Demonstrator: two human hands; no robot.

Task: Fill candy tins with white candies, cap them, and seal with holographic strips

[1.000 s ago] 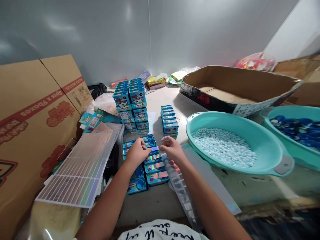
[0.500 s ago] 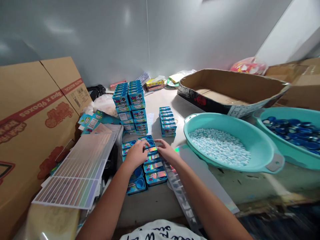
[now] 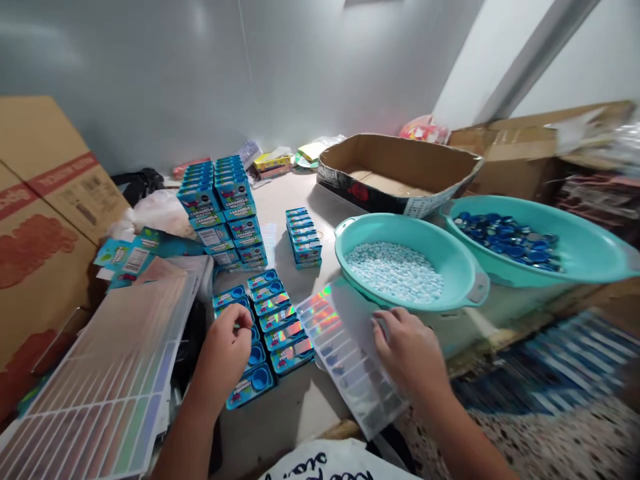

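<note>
Two rows of small blue boxes point(image 3: 260, 380) with round blue wells lie on the table; several in the right row bear shiny holographic strips point(image 3: 283, 320). Over the left row is my left hand point(image 3: 230, 340), its fingers curled together; whatever they pinch, if anything, is too small to make out. My right hand point(image 3: 405, 347) hovers at the right edge of a holographic sticker sheet point(image 3: 345, 347), fingers bent and parts of them hidden. Beyond the hand stands a teal tub point(image 3: 345, 233) of pale blue and white candies point(image 3: 395, 270).
Stacked blue boxes point(image 3: 233, 200) stand at the back left, with a shorter row of boxes point(image 3: 304, 237) beside them. A second teal tub point(image 3: 590, 247) holds blue discs. An open cardboard tray point(image 3: 350, 187) sits behind. Clear sheets point(image 3: 105, 373) and a large carton point(image 3: 45, 193) lie left.
The view has turned right. My right hand has left the boxes and moved right to the sticker sheet. My left hand has drawn back over the left row.
</note>
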